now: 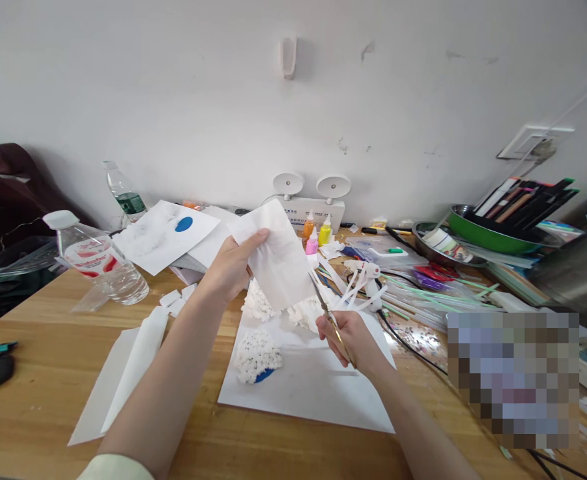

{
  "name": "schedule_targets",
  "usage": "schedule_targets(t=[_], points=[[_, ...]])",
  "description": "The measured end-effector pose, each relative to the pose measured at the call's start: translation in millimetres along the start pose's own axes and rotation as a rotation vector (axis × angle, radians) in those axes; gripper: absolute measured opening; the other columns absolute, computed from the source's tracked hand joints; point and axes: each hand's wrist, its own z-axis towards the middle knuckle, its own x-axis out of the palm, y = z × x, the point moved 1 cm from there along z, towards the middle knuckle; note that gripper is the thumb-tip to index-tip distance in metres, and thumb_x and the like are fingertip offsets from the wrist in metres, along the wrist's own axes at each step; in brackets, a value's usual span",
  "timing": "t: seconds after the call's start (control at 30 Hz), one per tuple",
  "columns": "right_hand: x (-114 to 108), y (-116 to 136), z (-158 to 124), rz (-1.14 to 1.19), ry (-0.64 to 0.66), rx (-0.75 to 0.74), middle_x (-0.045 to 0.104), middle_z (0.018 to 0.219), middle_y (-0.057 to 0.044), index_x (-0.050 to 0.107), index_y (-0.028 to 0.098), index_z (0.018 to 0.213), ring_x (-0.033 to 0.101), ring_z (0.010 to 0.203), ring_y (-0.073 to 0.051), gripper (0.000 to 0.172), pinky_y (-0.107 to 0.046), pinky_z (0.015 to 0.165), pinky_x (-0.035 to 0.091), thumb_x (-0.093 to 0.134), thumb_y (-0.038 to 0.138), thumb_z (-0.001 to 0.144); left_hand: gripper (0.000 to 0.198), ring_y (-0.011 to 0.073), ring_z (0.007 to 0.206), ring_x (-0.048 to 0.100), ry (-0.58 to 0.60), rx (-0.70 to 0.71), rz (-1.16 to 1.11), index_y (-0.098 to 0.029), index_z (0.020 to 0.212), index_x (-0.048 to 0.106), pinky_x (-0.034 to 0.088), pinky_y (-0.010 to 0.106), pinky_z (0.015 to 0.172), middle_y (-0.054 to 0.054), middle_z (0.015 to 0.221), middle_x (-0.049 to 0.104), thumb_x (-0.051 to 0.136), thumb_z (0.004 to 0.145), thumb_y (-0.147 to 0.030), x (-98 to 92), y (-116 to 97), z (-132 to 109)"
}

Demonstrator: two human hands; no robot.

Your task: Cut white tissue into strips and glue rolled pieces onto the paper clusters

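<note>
My left hand (pixel 233 260) pinches a white piece of paper (pixel 278 260) by its left side, thumb on top, and holds it up above the table. In my right hand (pixel 346 340) is a pair of scissors (pixel 323 303), its blades pointing up beside the lower right edge of the paper. Whether the blades touch the paper I cannot tell. Below lies a large white sheet (pixel 318 400) bearing a lumpy white clump (pixel 258 357) with a blue patch (pixel 266 376) at its edge. More crumpled white pieces (pixel 306 312) show beneath the held paper and are partly hidden.
Two water bottles (pixel 101 263) stand at the left, near a rolled white paper (pixel 138 367). Small paint bottles (pixel 325 231), a glue gun (pixel 366 270) and paper strips crowd the back. A green bowl (pixel 498 233) of markers is at the right. A black cable (pixel 413 345) crosses the table.
</note>
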Motion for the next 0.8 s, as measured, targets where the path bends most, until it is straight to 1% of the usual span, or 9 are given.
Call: schedule_targets(t=[0.13,0.27,0.4,0.5,0.7,0.8], points=[[1,0,1,0.015,-0.002,0.014,0.034,0.025,0.008,0.042,0.019,0.051,0.027,0.02,-0.005,0.053,-0.019,0.027,0.019,0.053,0.07,0.058,0.023,0.0214,0.086,0.063,0.003,-0.008,0.013,-0.017,0.086,0.066,0.051,0.025,0.068,0.007,0.09,0.07,0.064,0.07,-0.034,0.5,0,0],[1,-3,2,-0.015,0.015,0.0,0.036,0.025,0.007,0.041,0.018,0.051,0.028,0.02,-0.005,0.053,-0.018,0.028,0.019,0.052,0.069,0.061,0.024,0.0213,0.085,0.064,-0.013,-0.012,0.022,-0.017,0.087,0.065,0.051,0.026,0.068,0.007,0.09,0.07,0.064,0.07,-0.033,-0.1,0,1],[1,-6,0,-0.056,0.06,-0.088,0.034,0.026,0.007,0.043,0.017,0.052,0.028,0.023,-0.004,0.054,-0.017,0.031,0.018,0.043,0.069,0.07,0.024,0.0214,0.085,0.064,-0.003,-0.018,0.016,-0.017,0.089,0.065,0.051,0.026,0.068,0.007,0.091,0.07,0.064,0.07,-0.033,-0.6,0,2],[2,-3,-3,-0.057,0.105,-0.154,0.034,0.027,0.007,0.044,0.017,0.053,0.028,0.025,-0.004,0.057,-0.017,0.032,0.018,0.038,0.069,0.072,0.024,0.0213,0.084,0.064,0.017,-0.041,0.016,-0.017,0.087,0.065,0.052,0.026,0.068,0.008,0.092,0.069,0.064,0.071,-0.034,0.6,1,1],[2,5,-7,0.012,0.147,-0.183,0.035,0.03,0.007,0.044,0.017,0.056,0.027,0.026,-0.005,0.062,-0.018,0.033,0.02,0.033,0.077,0.067,0.021,0.0207,0.082,0.065,0.051,-0.062,-0.003,-0.016,0.085,0.065,0.052,0.025,0.067,0.007,0.088,0.07,0.064,0.071,-0.031,7.7,3,-3],[1,5,-7,0.021,0.148,-0.182,0.036,0.031,0.006,0.045,0.017,0.057,0.027,0.026,-0.005,0.062,-0.018,0.032,0.019,0.033,0.077,0.067,0.023,0.0212,0.079,0.065,0.068,-0.09,-0.001,-0.017,0.087,0.064,0.052,0.026,0.064,0.006,0.085,0.071,0.064,0.07,-0.032,11.3,6,-5]])
